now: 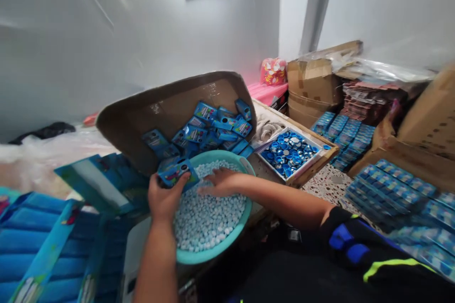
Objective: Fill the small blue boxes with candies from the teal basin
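Observation:
My left hand is closed around a small blue printed box, held tilted over the left rim of a turquoise basin. Small pale blue and white balls fill this basin. Over them lies my right hand, its fingers stretched towards the box and slightly apart, with nothing visible in them. Its fingertips are close to the balls; whether they touch them I cannot tell. Behind the basin, more blue boxes lie heaped in a big brown cardboard tray.
A white tray of blue and silver caps sits on a wooden-edged table to the right. Flat blue cartons are stacked at left. Wrapped blue packs stand on the speckled floor at right, near cardboard boxes.

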`<state>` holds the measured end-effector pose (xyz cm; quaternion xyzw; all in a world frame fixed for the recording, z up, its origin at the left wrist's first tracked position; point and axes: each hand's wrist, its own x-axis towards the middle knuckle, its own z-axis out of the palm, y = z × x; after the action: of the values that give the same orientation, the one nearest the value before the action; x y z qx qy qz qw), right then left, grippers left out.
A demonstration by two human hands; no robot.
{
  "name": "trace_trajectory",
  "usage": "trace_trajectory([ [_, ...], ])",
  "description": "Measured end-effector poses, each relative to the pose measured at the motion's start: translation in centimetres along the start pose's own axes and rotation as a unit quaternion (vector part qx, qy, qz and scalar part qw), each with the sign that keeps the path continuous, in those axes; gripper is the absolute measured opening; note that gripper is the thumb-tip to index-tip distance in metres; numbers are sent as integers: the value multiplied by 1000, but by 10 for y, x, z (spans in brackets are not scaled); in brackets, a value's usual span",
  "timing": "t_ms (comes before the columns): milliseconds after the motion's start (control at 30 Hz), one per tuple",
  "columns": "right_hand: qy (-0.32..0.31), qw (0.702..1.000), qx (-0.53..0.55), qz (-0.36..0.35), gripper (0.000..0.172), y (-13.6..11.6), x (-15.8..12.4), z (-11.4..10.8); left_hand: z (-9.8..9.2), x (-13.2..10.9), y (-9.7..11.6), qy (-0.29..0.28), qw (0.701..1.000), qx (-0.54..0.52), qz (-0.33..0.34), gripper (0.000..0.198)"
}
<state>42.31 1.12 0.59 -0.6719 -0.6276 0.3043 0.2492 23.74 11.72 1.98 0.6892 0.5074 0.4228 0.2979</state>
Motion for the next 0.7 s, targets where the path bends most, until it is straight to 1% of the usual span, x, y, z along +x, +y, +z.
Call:
trace_trajectory([
  [100, -111, 992, -64, -13, 92, -8, -6, 3, 2, 3, -17, 3, 1000, -6, -26, 71],
  [133, -134, 987, -83, -21, 97, -10, -8, 3, 3, 2, -22, 7, 999, -1, -33, 70],
  [233, -158, 979, -119, -50, 114, -16, -13, 6, 4, -2, -31, 2, 999, -11, -30, 69],
  [333, -161, 977, -125, -59, 122, -21, -15, 13, 4, -6, -33, -9, 999, -35, -7, 67],
  [400, -151, 981, -110, -52, 119, -23, -13, 20, 3, -6, -31, -31, 999, -26, -12, 62],
  [467, -131, 986, -87, -47, 111, -25, -7, 29, 2, -5, -28, -59, 998, 1, -26, 58],
  [600, -96, 994, -39, -38, 86, -22, 15, 45, 0, -1, -22, -103, 993, 34, -37, 55],
  [667, -83, 996, -22, -36, 73, -19, 25, 48, -1, 1, -20, -125, 991, 32, -40, 54],
  [700, -65, 997, 0, -39, 68, -17, 28, 49, -2, 2, -20, -135, 990, 27, -39, 56],
])
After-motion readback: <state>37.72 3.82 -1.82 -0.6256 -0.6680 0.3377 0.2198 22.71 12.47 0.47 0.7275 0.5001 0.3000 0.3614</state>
